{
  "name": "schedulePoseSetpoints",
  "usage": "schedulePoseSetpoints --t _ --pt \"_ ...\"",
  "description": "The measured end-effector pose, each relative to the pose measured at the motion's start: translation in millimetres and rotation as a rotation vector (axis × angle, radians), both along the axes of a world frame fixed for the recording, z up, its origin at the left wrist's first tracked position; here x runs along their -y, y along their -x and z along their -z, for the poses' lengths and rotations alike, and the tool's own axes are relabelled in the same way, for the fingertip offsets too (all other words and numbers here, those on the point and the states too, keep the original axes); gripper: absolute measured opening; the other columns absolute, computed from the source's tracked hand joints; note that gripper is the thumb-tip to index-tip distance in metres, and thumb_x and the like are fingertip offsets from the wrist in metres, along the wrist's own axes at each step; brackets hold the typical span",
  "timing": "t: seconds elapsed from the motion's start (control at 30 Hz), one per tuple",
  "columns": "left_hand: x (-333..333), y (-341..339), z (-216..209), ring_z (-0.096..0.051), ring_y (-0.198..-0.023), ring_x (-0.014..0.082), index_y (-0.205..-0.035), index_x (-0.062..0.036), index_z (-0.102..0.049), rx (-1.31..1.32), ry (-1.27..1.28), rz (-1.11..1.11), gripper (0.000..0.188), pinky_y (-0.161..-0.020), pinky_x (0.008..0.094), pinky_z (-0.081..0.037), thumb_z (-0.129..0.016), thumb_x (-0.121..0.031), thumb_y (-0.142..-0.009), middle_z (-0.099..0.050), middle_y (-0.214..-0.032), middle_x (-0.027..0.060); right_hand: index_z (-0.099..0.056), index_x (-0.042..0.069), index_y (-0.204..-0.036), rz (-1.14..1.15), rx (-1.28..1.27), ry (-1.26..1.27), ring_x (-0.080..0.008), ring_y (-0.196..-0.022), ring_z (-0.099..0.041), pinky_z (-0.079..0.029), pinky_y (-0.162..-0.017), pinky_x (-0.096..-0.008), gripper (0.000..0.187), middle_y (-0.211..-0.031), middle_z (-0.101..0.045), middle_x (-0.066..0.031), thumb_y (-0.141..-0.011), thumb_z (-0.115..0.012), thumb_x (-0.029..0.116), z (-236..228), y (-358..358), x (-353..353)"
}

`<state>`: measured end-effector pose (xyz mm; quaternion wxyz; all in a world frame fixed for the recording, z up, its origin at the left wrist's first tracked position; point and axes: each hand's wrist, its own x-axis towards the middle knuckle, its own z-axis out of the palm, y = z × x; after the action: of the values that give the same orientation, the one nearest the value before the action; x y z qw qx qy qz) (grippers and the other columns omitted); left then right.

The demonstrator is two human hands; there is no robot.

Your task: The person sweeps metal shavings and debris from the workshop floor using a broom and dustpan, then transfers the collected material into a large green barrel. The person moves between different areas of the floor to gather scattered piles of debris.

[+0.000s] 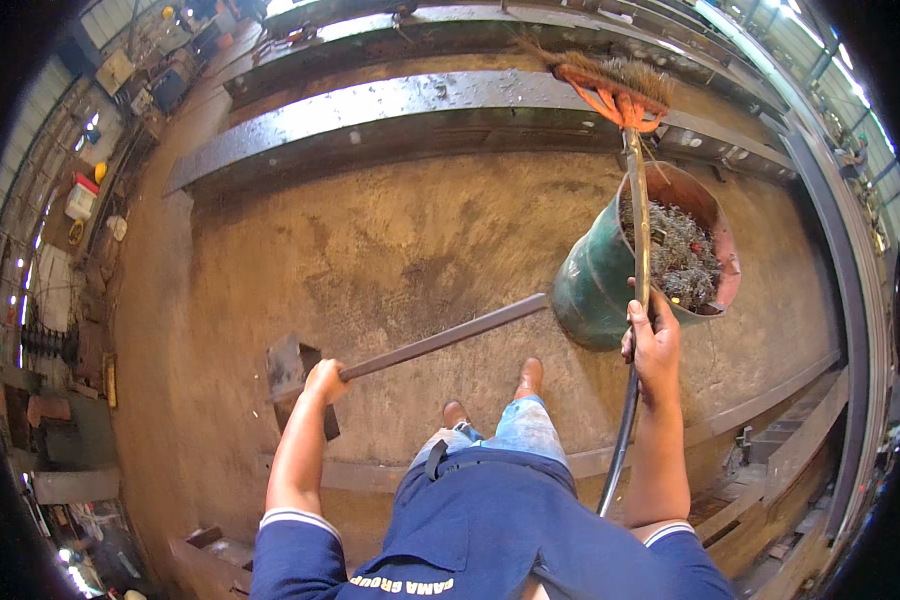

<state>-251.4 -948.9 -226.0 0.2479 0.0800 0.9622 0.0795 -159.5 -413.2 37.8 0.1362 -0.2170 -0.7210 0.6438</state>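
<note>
My right hand [652, 340] is closed round the stick of a broom [638, 210]. The broom stands head up, its orange head and worn bristles at the top, and its dark lower stick runs down beside my body. My left hand [326, 381] grips a long-handled metal dustpan [440, 338] low on its flat bar handle, close to the pan. That handle points right, toward the drum; the dark sheet-metal pan is partly hidden behind my hand. A green drum [585, 280] stands front right, heaped with grey metal shavings [682, 250], the broom stick passing in front of it.
Long steel beams [370, 105] lie across the far side. More steel sections [840, 230] line the right, with a beam [770, 405] near my right. My boots [530, 377] stand on a stained brown floor [420, 220]. Clutter and a red-and-white container [82, 198] sit along the left wall.
</note>
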Motion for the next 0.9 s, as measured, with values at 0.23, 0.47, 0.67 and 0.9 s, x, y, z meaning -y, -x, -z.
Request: schedulePoseSetpoints --t 0.23,0.47,0.67,0.9 --pt "113.8 -92.9 17.8 -0.070 -0.093 0.0349 -0.093 -0.0135 -0.078 0.154 -0.023 -0.426 0.022 -0.081 0.0434 -0.055 -0.074 -0.029 -0.079 -0.072 -0.092 0.0178 -0.055 0.002 -0.127 -0.180 0.522 -0.287 -0.0153 -0.053 -0.057 -0.048 -0.049 -0.0331 0.041 -0.073 -0.061 -0.0075 -0.096 -0.064 0.028 165.9 61.3 -24.5" --pt "148.4 -133.2 74.7 -0.071 -0.076 0.0351 -0.079 -0.0061 -0.073 0.042 -0.119 -0.759 0.018 -0.068 0.0417 -0.053 -0.076 -0.024 -0.079 -0.068 -0.076 0.0206 -0.060 -0.001 -0.107 -0.379 0.933 -0.447 -0.0186 -0.048 -0.056 -0.046 -0.042 -0.0371 0.029 -0.064 -0.059 -0.0074 -0.094 -0.063 0.024 363.6 62.4 -6.8" --pt "114.7 -157.6 228.9 -0.061 -0.061 0.0307 -0.069 0.0000 -0.059 -0.033 -0.108 -0.694 0.030 -0.061 0.0410 -0.048 -0.074 -0.021 -0.084 -0.060 -0.065 0.0176 -0.056 0.001 -0.108 -0.635 0.817 -0.782 -0.0457 -0.082 -0.066 -0.052 -0.073 -0.0523 0.035 -0.094 -0.067 -0.0273 -0.093 -0.061 0.033 495.8 102.2 5.9" --pt "46.7 -114.8 346.1 -0.058 -0.062 0.0350 -0.069 -0.0025 -0.059 -0.160 -0.401 -0.852 0.030 -0.062 0.0406 -0.049 -0.072 -0.021 -0.089 -0.059 -0.067 0.0180 -0.049 0.007 -0.125 -0.822 0.732 -0.897 -0.0501 -0.085 -0.065 -0.051 -0.075 -0.0595 0.039 -0.091 -0.067 -0.0309 -0.092 -0.059 0.025 615.1 281.9 58.6"
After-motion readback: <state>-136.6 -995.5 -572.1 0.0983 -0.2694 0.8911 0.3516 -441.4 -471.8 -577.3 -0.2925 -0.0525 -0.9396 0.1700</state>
